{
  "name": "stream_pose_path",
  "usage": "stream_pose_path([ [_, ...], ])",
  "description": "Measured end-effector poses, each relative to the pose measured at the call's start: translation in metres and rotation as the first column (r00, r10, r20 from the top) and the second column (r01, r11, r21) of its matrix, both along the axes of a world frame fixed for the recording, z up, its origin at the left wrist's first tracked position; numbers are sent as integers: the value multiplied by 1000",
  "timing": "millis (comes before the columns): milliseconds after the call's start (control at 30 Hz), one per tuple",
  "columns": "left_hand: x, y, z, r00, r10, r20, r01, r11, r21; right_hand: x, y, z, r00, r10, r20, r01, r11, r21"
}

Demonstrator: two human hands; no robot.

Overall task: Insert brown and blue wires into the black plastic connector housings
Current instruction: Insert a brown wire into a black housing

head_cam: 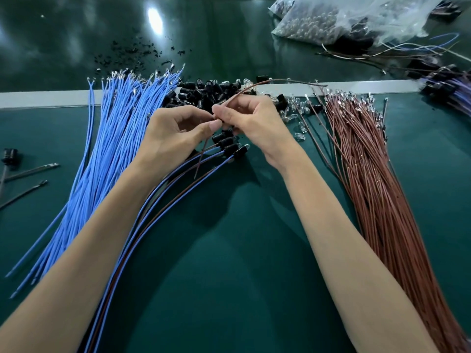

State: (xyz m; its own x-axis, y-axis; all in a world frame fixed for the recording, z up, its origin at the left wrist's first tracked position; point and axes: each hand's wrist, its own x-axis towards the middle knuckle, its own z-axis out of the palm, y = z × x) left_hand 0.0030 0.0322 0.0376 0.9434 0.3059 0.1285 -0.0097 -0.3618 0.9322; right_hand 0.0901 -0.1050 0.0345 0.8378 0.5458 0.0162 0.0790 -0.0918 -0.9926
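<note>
Brown wire (257, 84), pinched by fingertips of the right hand (252, 123), arcs up and away; the left hand (173, 135), thumb to forefinger, meets it there, gripping what I cannot tell. Black housings (204, 91) lie heaped just beyond them.

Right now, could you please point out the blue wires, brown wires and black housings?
blue wires (112, 149): head view, middle of the bundle.
brown wires (369, 189): head view, middle of the bundle.
black housings (204, 91): head view, centre of the pile.
</note>
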Motion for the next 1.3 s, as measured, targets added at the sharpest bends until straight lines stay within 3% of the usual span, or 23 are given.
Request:
stream_pose_path([
  [67,0,-1,1,1000,2,-13,-2,1000,1,1,0,2,993,-39,-112,49,995,89],
  [133,0,-1,2,1000,7,-20,-7,1000,2,4,2,5,954,-135,-267,198,954,225],
  [200,0,-1,2,1000,9,-20,-9,1000,3,5,1,5,959,-162,-233,202,967,158],
  [300,1,-4,0,999,0,-35,0,1000,2,1,0,4,994,-14,-105,7,998,-63],
  [367,1,-4,-1,998,12,-57,-11,1000,6,1,0,7,979,-45,-201,54,998,37],
  [467,1,-3,-2,997,29,-77,-27,999,19,4,2,12,880,-146,-453,312,895,318],
  [533,1,-3,-1,996,32,-85,-31,999,14,5,1,10,917,-157,-365,255,938,235],
  [633,1,-3,-2,995,29,-91,-27,999,25,1,-2,7,987,-14,-161,1,997,-79],
  [700,1,-2,-3,994,35,-101,-31,998,48,2,-2,9,975,-67,-211,69,998,0],
  [800,2,-1,-3,993,42,-111,-37,998,47,4,1,12,886,-170,-431,310,909,280],
  [867,2,0,-4,993,43,-113,-39,998,44,5,1,7,915,-211,-345,287,940,186],
  [967,1,1,-5,992,52,-117,-44,997,67,3,0,4,982,-96,-160,81,992,-95],
  [1133,1,0,-4,990,29,-140,-21,998,60,9,-5,10,947,-180,-267,217,969,115],
  [1300,0,-5,-2,989,-23,-146,29,999,36,3,-4,8,990,-54,-133,56,998,6],
])
